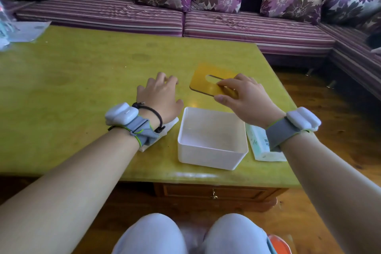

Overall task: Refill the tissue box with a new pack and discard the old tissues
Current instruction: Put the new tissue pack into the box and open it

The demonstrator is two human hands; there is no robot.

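Note:
The white tissue box [212, 156] stands open and empty near the table's front edge. Just behind it, my right hand [245, 99] grips the yellow slotted lid [203, 84] by its near right corner, holding it tilted a little above the table. My left hand [160, 97] hovers palm down left of the box, fingers loosely apart, holding nothing. Under my left wrist lie white old tissues [169, 128], mostly hidden. A new tissue pack [259, 146] in pale green wrapping lies right of the box, partly under my right wrist.
The yellow-green table [72, 80] has papers and plastic [22, 31] at its far left corner. A purple striped sofa [247, 27] with floral cushions runs behind and to the right. A drawer with a brass knob [213, 194] sits below the front edge.

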